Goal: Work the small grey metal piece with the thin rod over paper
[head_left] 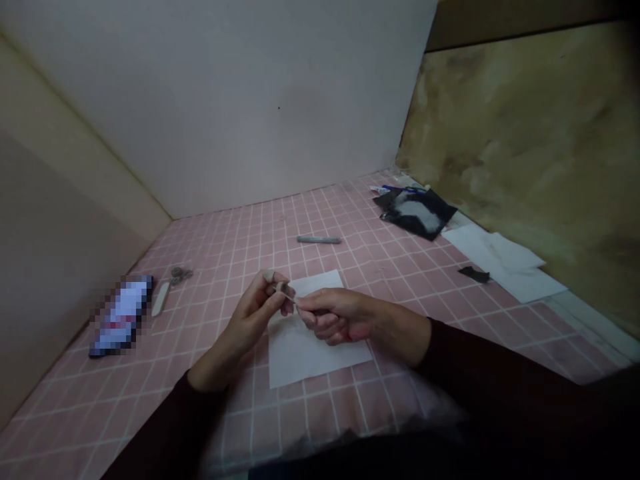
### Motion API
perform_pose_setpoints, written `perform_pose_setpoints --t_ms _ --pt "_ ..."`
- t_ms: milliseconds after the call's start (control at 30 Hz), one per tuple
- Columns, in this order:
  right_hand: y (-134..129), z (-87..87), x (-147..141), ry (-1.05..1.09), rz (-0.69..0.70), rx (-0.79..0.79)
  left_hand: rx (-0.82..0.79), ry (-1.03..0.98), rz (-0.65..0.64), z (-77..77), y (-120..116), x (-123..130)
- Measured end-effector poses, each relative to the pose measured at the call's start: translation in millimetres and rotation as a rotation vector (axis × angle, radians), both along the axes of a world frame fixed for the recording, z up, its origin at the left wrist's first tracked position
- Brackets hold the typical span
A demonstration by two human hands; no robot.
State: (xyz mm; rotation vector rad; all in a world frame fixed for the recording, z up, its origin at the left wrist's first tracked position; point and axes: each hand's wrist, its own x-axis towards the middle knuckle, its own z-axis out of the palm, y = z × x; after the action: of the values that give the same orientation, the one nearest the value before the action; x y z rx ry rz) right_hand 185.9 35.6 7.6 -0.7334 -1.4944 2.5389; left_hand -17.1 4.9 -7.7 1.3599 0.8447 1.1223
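ok so both hands are just about meeting mid-frame: left hand (255, 307) pinching, fingers (256, 285) bent, right hand (333, 317) curled tight like a loose fist. Dark sleeves (480, 367) (wrists (400, 328) bare) slant in from both lower corners.

Left hand (257, 305) and right hand (345, 313) above white paper (303, 357) on pink checked tabletop (235, 250). Left pinches small dark piece (285, 287), detail unclear; right grips thin stick (289, 294), tip at left fingertips. Beyond paper: grey rod (319, 240). Left of paper: pixelated phone (123, 317), white strip (161, 299). Right of paper: dark scrap (474, 274), loose sheets (525, 283).
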Motion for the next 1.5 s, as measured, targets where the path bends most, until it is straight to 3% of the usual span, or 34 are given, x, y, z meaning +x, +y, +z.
perform_pose_setpoints --t_ms 67,200,267,300,367,533,600,667,700,833,900,933,1000,1167,1200,1267,1367,1500 --pt "-0.3 -3.5 0.1 -0.088 -0.081 0.226 -0.049 0.03 -0.022 -0.5 0.2 -0.7" --pt "-3.6 -11.2 -0.5 -0.356 -0.333 1.107 -0.252 0.07 -0.07 -1.3 4.0 -2.2" --pt "-5.0 -12.1 -1.0 -0.413 -0.372 1.334 -0.273 0.055 -0.043 -1.5 5.9 -2.7" --pt "-5.3 -11.5 -1.4 -0.417 -0.373 1.342 -0.256 0.048 -0.031 -1.5 6.4 -2.7" --pt "-5.0 -8.8 -2.2 -0.383 -0.341 1.16 -0.204 0.045 -0.02 -0.9 6.2 -1.7" --pt "-0.3 -3.1 -0.6 -0.065 -0.074 0.162 -0.075 -0.024 0.022 3.7 1.4 3.3" --pt "1.7 -4.2 0.6 0.033 0.003 -0.006 -0.06 -0.054 0.041 4.6 0.0 4.6" --pt "2.6 -6.7 0.6 -0.003 -0.04 0.061 -0.087 -0.047 0.028 4.1 -0.3 4.7" --pt "2.7 -8.0 0.3 -0.06 -0.09 0.179 -0.111 -0.039 0.013 3.4 0.0 4.3" --pt "-0.1 -12.0 -1.3 -0.304 -0.337 0.997 -0.238 -0.026 -0.016 0.4 2.7 1.1" --pt "-2.2 -12.3 -2.1 -0.367 -0.392 1.248 -0.267 -0.03 -0.004 -0.2 4.1 -0.1" --pt "-3.1 -11.8 -2.5 -0.378 -0.402 1.276 -0.264 -0.032 0.005 -0.2 4.7 -0.2" --pt "-4.0 -10.1 -3.5 -0.361 -0.369 1.141 -0.226 -0.037 0.013 0.0 5.5 0.4" --pt "-1.3 -6.9 -1.2 -0.063 -0.11 0.171 -0.126 -0.071 0.021 2.3 3.8 2.9" --pt "-0.3 -7.0 -0.1 0.006 -0.054 0.036 -0.117 -0.08 0.031 2.7 3.0 3.1" --pt "1.4 -7.6 1.4 0.062 -0.005 -0.069 -0.109 -0.08 0.036 3.0 1.4 3.4" --pt "1.8 -8.5 0.9 -0.051 -0.11 0.133 -0.125 -0.034 0.035 2.0 0.4 3.8" --pt "-1.5 -10.0 -1.8 -0.327 -0.328 0.912 -0.176 -0.016 0.019 0.7 1.8 4.5"
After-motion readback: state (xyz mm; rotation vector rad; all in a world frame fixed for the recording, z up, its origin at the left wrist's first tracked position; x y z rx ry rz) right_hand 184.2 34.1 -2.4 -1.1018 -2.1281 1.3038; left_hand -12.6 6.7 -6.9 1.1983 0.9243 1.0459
